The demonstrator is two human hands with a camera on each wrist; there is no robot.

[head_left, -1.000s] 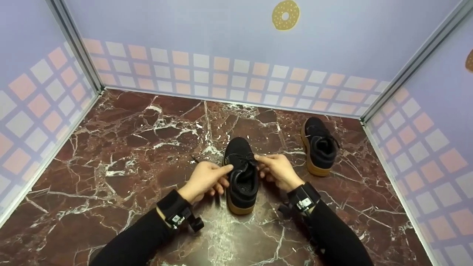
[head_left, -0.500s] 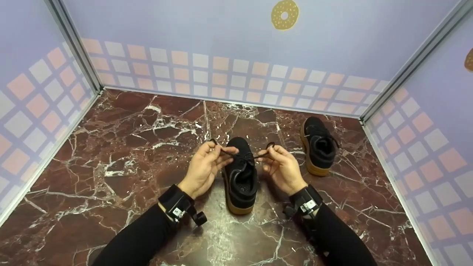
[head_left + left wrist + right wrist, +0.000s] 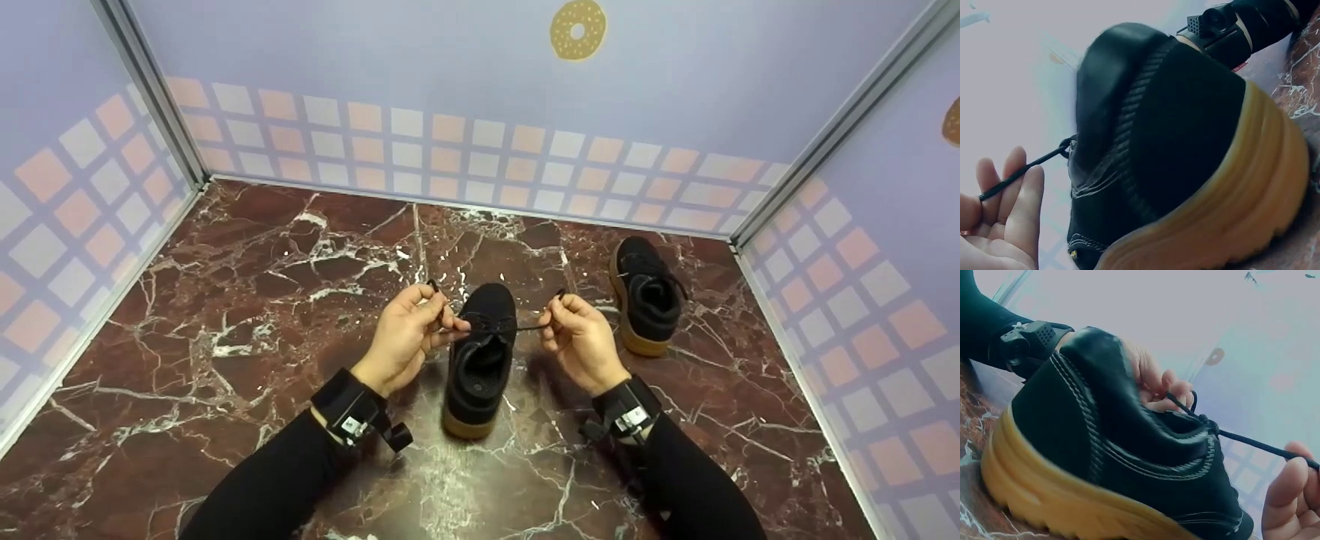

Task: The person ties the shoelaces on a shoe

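Between the two hands stands a black shoe (image 3: 480,375) with a tan gum sole (image 3: 1275,163), toe pointing away. My left hand (image 3: 405,334) pinches one end of its black shoelace on the left side. On the right, my right hand (image 3: 581,337) pinches the other end, and the lace (image 3: 1258,444) runs taut from a knot (image 3: 1207,424) over the shoe's tongue. In the left wrist view the stretched lace (image 3: 1022,171) crosses the left hand's fingers (image 3: 1024,197). The shoe hides part of the opposite hand in each wrist view.
A second black shoe (image 3: 649,300) with a tan sole stands to the right, its lace hanging at its side. The floor (image 3: 285,300) is dark red marbled stone. Panels with pink and white squares (image 3: 450,150) enclose it at the back and both sides.
Both hands have taken hold of the lace ends, lifted them and drawn them apart to either side. The shoe's heel has swung slightly left. The second shoe stays put.
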